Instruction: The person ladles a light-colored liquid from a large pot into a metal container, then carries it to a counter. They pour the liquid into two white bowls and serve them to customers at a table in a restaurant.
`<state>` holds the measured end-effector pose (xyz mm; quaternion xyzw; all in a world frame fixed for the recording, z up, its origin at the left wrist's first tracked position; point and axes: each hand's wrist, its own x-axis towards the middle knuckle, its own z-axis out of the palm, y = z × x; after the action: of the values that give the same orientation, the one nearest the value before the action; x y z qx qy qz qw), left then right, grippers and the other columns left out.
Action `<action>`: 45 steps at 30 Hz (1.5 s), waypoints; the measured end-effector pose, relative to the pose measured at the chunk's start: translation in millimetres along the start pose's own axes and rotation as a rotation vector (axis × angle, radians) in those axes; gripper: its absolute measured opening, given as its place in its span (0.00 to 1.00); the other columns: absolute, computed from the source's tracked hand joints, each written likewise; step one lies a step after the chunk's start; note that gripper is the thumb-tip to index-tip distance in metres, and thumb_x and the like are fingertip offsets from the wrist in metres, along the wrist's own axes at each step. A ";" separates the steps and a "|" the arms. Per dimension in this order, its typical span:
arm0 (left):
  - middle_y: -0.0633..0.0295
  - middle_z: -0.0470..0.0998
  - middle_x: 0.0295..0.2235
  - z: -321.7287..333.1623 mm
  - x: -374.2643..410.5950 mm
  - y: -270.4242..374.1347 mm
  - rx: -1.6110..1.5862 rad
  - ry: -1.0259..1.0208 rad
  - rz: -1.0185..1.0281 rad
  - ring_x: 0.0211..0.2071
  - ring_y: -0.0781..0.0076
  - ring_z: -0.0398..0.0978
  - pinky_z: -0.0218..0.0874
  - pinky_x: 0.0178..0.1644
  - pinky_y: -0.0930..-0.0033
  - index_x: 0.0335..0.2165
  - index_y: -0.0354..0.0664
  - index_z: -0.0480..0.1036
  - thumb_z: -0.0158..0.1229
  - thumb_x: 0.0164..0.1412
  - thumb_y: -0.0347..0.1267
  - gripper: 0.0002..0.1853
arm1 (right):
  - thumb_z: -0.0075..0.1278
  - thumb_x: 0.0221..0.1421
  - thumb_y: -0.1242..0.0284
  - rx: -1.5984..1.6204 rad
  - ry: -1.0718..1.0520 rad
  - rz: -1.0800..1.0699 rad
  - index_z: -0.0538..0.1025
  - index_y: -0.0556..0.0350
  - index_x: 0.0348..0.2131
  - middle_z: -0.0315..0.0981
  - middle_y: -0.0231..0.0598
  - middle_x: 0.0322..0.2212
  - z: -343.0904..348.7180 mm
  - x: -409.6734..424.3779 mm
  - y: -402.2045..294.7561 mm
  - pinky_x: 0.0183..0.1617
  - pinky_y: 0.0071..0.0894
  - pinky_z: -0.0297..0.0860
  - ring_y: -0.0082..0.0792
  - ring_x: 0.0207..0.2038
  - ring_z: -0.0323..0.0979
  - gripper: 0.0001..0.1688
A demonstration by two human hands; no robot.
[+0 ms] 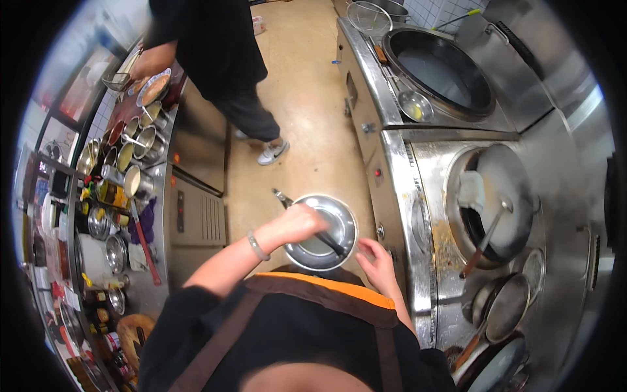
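Observation:
In front of my apron is a round metal pan [349, 220] with a shiny, pale interior. My left hand [301, 224], a bracelet on its wrist, is closed over the pan on a black handle [333, 244]. Its fingers are blurred. A dark handle end [280, 197] sticks out past the pan's far left rim; whether both black parts are one piece is hidden under the hand. My right hand [376, 260] is at the pan's right rim, fingers apart and nothing in them. Whether it touches the rim, and what supports the pan, I cannot tell.
Right: a wok [509, 225] with a ladle [490, 240], a large round vat [441, 73], a wire strainer [368, 19] and stacked pans [507, 311]. Left: a steel counter [159, 186] crowded with pots, bottles and a red-handled utensil [144, 240]. A person [215, 59] stands ahead on the left.

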<state>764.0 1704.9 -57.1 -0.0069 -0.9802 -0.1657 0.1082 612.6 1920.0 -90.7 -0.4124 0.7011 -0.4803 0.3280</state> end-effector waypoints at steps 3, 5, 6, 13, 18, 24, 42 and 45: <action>0.62 0.69 0.16 -19.7 30.3 -59.1 0.015 0.037 -0.019 0.22 0.61 0.71 0.62 0.25 0.64 0.17 0.44 0.66 0.58 0.31 0.27 0.08 | 0.54 0.47 0.69 -0.040 -0.296 0.017 0.70 0.59 0.43 0.72 0.46 0.37 16.2 103.4 -44.4 0.45 0.33 0.66 0.39 0.40 0.71 0.22; 0.62 0.69 0.16 -35.4 56.2 -103.5 0.005 0.053 -0.045 0.22 0.62 0.71 0.62 0.25 0.64 0.16 0.44 0.66 0.58 0.31 0.27 0.08 | 0.54 0.47 0.65 -0.092 -0.341 0.058 0.71 0.60 0.40 0.74 0.45 0.30 26.9 162.0 -50.1 0.39 0.34 0.67 0.39 0.34 0.73 0.22; 0.62 0.69 0.16 -42.9 68.0 -127.2 -0.009 0.086 -0.032 0.22 0.62 0.71 0.62 0.25 0.64 0.16 0.44 0.66 0.58 0.31 0.27 0.08 | 0.54 0.47 0.64 -0.125 -0.380 0.100 0.72 0.60 0.38 0.74 0.45 0.28 30.7 192.8 -58.2 0.38 0.34 0.67 0.38 0.32 0.73 0.21; 0.62 0.70 0.15 -87.0 158.5 -305.6 -0.027 0.084 0.046 0.22 0.62 0.72 0.62 0.25 0.65 0.15 0.44 0.66 0.57 0.33 0.28 0.06 | 0.56 0.45 0.64 -0.044 -0.306 0.260 0.75 0.61 0.31 0.71 0.38 0.18 50.0 395.4 -63.3 0.27 0.29 0.64 0.24 0.22 0.68 0.18; 0.63 0.71 0.15 -132.2 219.3 -442.1 -0.031 0.087 0.092 0.23 0.63 0.72 0.63 0.25 0.65 0.16 0.44 0.69 0.58 0.34 0.28 0.05 | 0.57 0.44 0.65 0.065 -0.187 0.216 0.75 0.60 0.29 0.70 0.31 0.16 69.2 540.1 -83.7 0.26 0.25 0.62 0.19 0.21 0.64 0.16; 0.64 0.72 0.17 -180.3 294.8 -601.9 0.057 -0.037 0.012 0.25 0.63 0.73 0.63 0.27 0.64 0.19 0.45 0.71 0.59 0.33 0.28 0.06 | 0.58 0.44 0.64 0.097 -0.090 0.161 0.74 0.60 0.24 0.65 0.29 0.13 84.9 724.0 -101.0 0.22 0.25 0.59 0.17 0.18 0.58 0.16; 0.62 0.70 0.13 -342.4 472.8 -1136.0 0.184 0.173 -0.099 0.18 0.64 0.71 0.61 0.20 0.66 0.15 0.44 0.70 0.54 0.37 0.31 0.03 | 0.55 0.45 0.68 -0.128 -0.499 0.088 0.74 0.63 0.36 0.74 0.41 0.25 135.8 1350.4 -197.0 0.33 0.26 0.65 0.23 0.27 0.68 0.19; 0.61 0.71 0.14 -361.8 511.1 -1241.7 0.156 0.169 0.004 0.19 0.62 0.72 0.61 0.21 0.64 0.14 0.44 0.69 0.54 0.37 0.31 0.04 | 0.55 0.45 0.71 -0.104 -0.392 0.079 0.75 0.62 0.33 0.74 0.34 0.22 147.4 1453.3 -208.2 0.32 0.23 0.64 0.17 0.27 0.66 0.14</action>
<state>279.4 402.1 -15.6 0.0136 -0.9775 -0.0887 0.1908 147.4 520.9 -34.5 -0.4864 0.6636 -0.3408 0.4550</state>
